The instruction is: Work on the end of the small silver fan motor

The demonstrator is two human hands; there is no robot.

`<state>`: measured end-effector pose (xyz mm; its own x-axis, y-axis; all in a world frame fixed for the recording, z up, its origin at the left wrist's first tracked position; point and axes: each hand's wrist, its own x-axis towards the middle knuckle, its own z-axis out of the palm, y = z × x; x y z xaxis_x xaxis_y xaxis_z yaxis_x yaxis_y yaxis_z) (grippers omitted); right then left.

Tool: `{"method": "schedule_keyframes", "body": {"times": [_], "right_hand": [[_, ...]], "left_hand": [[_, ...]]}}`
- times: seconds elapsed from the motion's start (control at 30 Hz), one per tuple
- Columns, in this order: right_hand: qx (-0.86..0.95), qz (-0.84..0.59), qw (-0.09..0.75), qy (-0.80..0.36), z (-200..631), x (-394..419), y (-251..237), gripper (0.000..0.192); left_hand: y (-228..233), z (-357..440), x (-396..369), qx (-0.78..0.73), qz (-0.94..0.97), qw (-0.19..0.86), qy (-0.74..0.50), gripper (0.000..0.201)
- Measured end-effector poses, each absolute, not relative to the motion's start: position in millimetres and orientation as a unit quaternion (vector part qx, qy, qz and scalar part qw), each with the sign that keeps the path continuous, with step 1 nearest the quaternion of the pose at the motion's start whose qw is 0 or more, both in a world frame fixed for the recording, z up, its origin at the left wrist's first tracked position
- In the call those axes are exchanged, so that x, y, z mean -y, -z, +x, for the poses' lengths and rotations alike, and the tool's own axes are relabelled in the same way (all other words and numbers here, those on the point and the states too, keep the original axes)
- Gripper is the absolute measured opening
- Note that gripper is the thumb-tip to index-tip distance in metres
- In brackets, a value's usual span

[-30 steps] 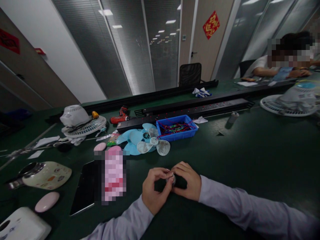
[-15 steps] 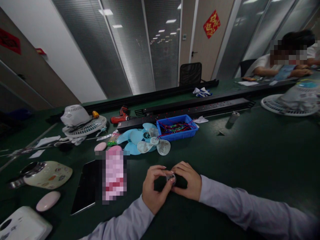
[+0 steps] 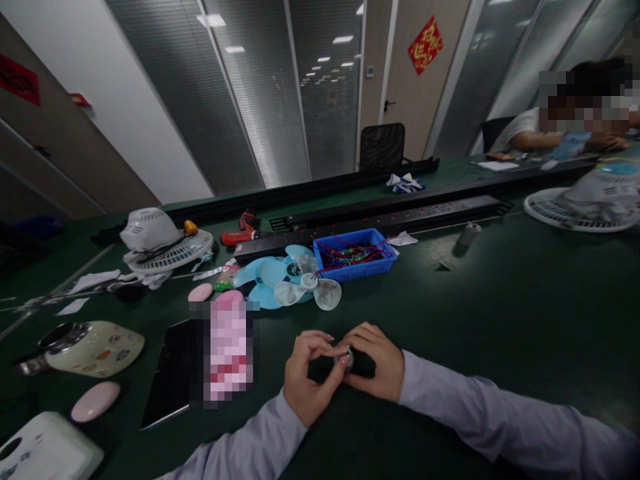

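Observation:
Both hands meet low in the middle of the view, above the dark green table (image 3: pixel 440 320). Between their fingertips is a small round, silvery part (image 3: pixel 349 361), mostly covered, so its exact kind does not show. My left hand (image 3: pixel 309 383) pinches it, thumb at the front and a finger across its top. The fingers of my right hand (image 3: pixel 379 365) curl round its right side. Beyond the hands lie a clear fan blade (image 3: pixel 327 294) and light blue fan blades (image 3: pixel 270 275), overlapping each other.
A blue bin (image 3: pixel 357 270) of wired circuit boards stands behind the blades. Around it are a red cordless drill (image 3: pixel 239 237), long black rails and a metal cylinder (image 3: pixel 470 235). A tablet (image 3: pixel 173 373) and a patterned jug (image 3: pixel 103 348) lie left. Another person (image 3: pixel 530 133) sits far right.
My left fingers have come down over the top of the round part, so less of its face shows. Otherwise both hands stay in place.

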<state>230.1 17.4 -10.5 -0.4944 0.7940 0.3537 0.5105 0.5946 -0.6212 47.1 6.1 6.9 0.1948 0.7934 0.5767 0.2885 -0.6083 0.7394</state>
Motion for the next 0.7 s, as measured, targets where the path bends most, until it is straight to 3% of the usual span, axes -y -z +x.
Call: {"method": "schedule_keyframes", "body": {"times": [0.3, 0.47, 0.7], "right_hand": [[0.834, -0.385, 0.325, -0.226, 229.8, -17.1, 9.2, 0.035], [0.831, -0.391, 0.321, -0.231, 230.5, -16.5, 8.7, 0.038], [0.832, -0.399, 0.308, -0.231, 230.8, -17.0, 8.2, 0.039]], "left_hand": [[-1.2, 50.7, -2.5, -0.362, 0.693, 0.263, -0.566, 0.029], [4.5, 47.7, -4.6, -0.392, 0.663, 0.221, -0.599, 0.029], [12.5, 36.1, -20.2, -0.517, 0.727, 0.16, -0.423, 0.019]]}}
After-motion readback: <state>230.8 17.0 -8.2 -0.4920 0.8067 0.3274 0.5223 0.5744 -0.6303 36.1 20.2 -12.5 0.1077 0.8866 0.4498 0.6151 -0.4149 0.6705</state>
